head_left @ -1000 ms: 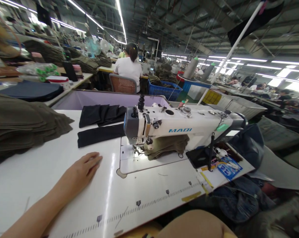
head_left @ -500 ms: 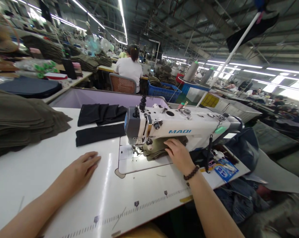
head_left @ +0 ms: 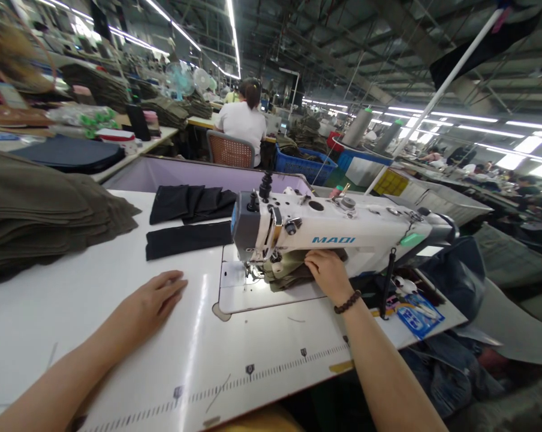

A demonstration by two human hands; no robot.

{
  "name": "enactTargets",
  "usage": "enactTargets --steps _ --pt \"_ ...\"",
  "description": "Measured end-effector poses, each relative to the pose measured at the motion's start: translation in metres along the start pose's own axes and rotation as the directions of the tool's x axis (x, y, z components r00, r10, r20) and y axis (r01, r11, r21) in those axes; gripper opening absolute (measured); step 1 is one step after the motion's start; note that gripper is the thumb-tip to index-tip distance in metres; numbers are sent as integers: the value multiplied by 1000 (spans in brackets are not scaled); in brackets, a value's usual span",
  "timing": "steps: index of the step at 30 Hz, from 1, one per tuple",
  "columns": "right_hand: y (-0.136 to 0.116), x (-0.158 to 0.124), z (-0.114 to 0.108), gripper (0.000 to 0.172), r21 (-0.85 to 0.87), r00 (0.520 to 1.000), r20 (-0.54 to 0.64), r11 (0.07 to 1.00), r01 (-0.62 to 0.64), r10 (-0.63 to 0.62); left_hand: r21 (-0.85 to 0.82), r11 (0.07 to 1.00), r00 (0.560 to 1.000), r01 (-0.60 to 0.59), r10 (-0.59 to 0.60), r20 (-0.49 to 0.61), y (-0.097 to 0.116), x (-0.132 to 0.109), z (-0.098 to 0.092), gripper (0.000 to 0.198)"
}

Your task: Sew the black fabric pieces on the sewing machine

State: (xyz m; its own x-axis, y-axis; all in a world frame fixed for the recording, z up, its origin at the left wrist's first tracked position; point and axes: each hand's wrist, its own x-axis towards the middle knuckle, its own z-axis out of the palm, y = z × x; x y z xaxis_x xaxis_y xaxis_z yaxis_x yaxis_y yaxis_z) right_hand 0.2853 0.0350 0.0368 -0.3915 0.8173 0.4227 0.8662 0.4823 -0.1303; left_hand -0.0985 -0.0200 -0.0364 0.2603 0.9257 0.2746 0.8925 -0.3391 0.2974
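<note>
A white MAQI sewing machine [head_left: 343,231] stands on the white table [head_left: 95,312]. Under its arm lies a small pile of olive fabric [head_left: 285,271]. My right hand [head_left: 327,273], with a dark bead bracelet on the wrist, rests on that pile with its fingers curled onto the cloth. My left hand [head_left: 154,300] lies flat on the bare tabletop left of the needle plate, fingers stretched out and holding nothing. Two black fabric pieces [head_left: 187,225] lie behind it, beside the machine head.
A tall stack of olive fabric [head_left: 37,216] fills the table's left side. A phone and a blue packet [head_left: 417,312] lie at the right end. Dark cloth [head_left: 455,270] hangs off the right edge. A seated person in white [head_left: 241,123] works ahead; blue crates [head_left: 304,165] stand nearby.
My right hand came into view from the lower right and settled on the olive fabric under the machine arm. My left hand has stayed flat on the table.
</note>
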Motion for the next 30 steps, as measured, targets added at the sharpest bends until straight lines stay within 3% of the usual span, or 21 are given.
enactTargets --steps 8,12,15,30 --pt "3 -4 3 19 36 993 -76 996 -85 88 -21 1000 1000 15 -15 4 -1 -1 3 50" --pt "-1 -2 6 25 34 997 -56 998 -55 57 -15 1000 1000 9 -9 -8 1 0 2 48" --pt "-4 -1 6 21 47 998 -41 998 -42 44 -15 1000 1000 15 -15 -8 2 -1 1 48" --pt "4 1 3 15 283 987 -118 956 -72 110 -35 999 999 35 -36 -6 0 -2 2 46"
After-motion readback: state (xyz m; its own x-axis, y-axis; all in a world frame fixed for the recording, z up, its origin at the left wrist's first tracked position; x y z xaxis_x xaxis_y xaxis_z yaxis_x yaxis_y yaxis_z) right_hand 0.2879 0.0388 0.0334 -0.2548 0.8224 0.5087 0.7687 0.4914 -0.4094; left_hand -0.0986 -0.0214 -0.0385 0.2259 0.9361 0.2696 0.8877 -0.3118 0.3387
